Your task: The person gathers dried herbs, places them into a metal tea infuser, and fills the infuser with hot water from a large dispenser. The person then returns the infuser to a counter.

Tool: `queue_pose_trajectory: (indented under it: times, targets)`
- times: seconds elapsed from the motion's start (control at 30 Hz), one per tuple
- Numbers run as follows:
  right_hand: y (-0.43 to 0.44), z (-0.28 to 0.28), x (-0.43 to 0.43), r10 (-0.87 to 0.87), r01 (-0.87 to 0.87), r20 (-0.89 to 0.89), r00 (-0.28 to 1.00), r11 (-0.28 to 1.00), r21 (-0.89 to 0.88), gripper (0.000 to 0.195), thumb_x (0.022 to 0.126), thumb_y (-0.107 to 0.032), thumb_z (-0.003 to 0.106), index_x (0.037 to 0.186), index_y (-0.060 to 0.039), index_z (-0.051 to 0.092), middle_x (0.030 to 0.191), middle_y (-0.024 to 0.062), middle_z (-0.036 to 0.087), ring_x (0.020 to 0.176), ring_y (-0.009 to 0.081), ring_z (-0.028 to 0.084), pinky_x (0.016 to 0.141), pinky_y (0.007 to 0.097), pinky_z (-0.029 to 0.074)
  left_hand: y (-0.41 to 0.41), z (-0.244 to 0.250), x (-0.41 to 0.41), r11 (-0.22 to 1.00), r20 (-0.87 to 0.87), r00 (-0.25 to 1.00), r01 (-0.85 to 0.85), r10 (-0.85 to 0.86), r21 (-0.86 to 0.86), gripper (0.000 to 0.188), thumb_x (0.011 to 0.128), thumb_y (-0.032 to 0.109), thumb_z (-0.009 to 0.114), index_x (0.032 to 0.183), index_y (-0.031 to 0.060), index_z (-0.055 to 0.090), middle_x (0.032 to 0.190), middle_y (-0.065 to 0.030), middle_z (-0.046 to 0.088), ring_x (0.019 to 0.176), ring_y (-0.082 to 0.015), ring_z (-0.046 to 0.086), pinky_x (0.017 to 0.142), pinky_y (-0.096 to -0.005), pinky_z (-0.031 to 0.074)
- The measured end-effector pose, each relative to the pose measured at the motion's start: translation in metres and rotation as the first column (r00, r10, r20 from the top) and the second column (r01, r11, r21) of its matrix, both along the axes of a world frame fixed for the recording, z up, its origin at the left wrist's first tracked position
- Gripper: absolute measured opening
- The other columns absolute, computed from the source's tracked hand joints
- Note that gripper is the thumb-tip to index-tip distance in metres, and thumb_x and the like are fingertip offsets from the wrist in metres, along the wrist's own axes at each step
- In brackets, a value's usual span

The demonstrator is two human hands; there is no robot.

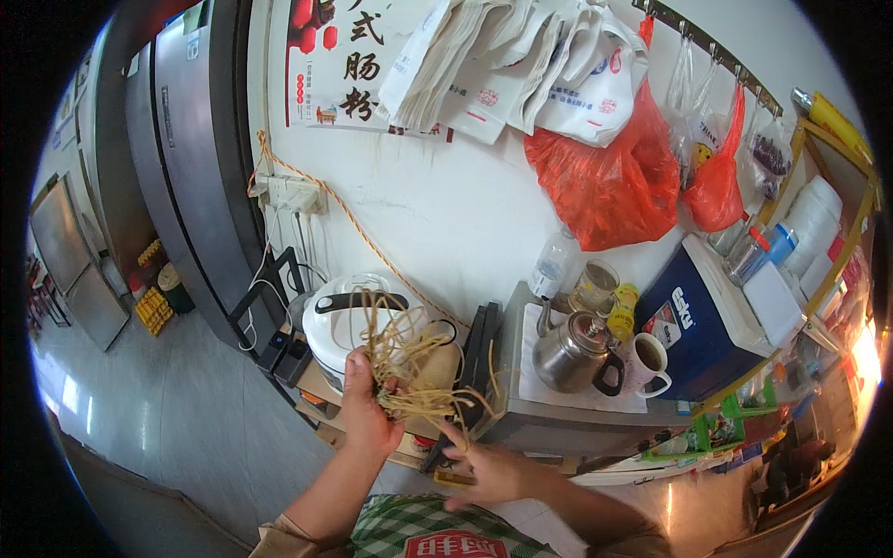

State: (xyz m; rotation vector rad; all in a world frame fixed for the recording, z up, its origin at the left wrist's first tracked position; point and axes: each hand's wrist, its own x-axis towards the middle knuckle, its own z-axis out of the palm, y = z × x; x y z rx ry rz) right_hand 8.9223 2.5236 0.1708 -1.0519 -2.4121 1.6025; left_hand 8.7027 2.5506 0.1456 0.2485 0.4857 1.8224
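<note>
My left hand (370, 411) is closed around the lower end of a bundle of dry yellow plant strands (418, 390), perhaps straw or grass. The loose ends fan out upward and to the right in a tangle. Just right of and below them is my right hand (495, 474), slightly blurred, its fingers apart. One fingertip reaches close to the strand ends; whether it touches them is hard to tell. Behind the bundle stands a white rice cooker (335, 314) with a black handle, partly hidden by the strands.
A steel teapot (572, 349) and a mug of dark liquid (645, 359) stand on a low grey cabinet (516, 411) to the right. Behind them is a blue Esky cooler (691, 307). Red plastic bags (614, 181) hang above. A refrigerator (202, 153) stands left.
</note>
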Motion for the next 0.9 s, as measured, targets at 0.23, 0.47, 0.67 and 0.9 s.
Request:
queue_pose_trajectory:
  times: [0.23,0.47,0.67,0.9]
  targets:
    - [0.010,-0.043,-0.032,-0.555,0.186,-0.756,0.347,0.831,-0.525,0.130,0.074,-0.001,0.088,0.164,-0.0205,-0.005,0.154,0.0142,0.041,0.137,0.0271,0.049,0.104,0.0398,0.050,-0.011,-0.028,0.047,0.993,-0.346,0.932,-0.082,0.107,0.086,0.018,0.107,0.026,0.058,0.106,0.0089,0.054,0.095,0.0027,0.054,0.088,-0.0071,0.049,0.083,-0.0257,0.046]
    - [0.026,-0.048,-0.020,-0.523,0.351,-0.814,0.253,0.834,-0.426,0.094,0.079,0.001,0.083,0.153,-0.0082,0.027,0.132,0.0074,0.057,0.118,0.0188,0.059,0.100,0.0338,0.050,-0.045,-0.058,0.087,0.993,-0.737,0.670,-0.002,0.089,0.117,0.009,0.104,0.012,0.061,0.108,0.0043,0.059,0.095,0.0020,0.059,0.087,-0.0062,0.050,0.079,-0.0220,0.044]
    - [0.021,-0.082,-0.013,-0.694,0.218,-0.588,0.416,0.704,-0.676,0.037,0.081,-0.007,0.084,0.111,-0.0028,0.062,0.097,0.0043,0.068,0.084,0.0162,0.066,0.073,0.0324,0.055,-0.100,-0.070,0.092,0.994,-0.881,0.470,-0.060,-0.057,-0.096,0.020,0.098,0.011,0.070,0.114,0.0018,0.062,0.094,-0.0012,0.065,0.080,-0.0101,0.058,0.072,-0.0237,0.050]
    - [-0.002,-0.114,-0.007,-0.718,-0.073,-0.333,0.611,0.368,-0.927,0.020,0.087,-0.009,0.073,0.103,-0.0005,0.066,0.086,0.0115,0.070,0.073,0.0265,0.070,0.068,0.0402,0.058,-0.169,-0.062,0.038,0.956,-0.809,0.577,-0.286,0.112,-0.071,0.040,0.093,0.017,0.075,0.126,0.0082,0.055,0.133,-0.0082,0.056,0.122,-0.0205,0.054,0.101,-0.0368,0.045]
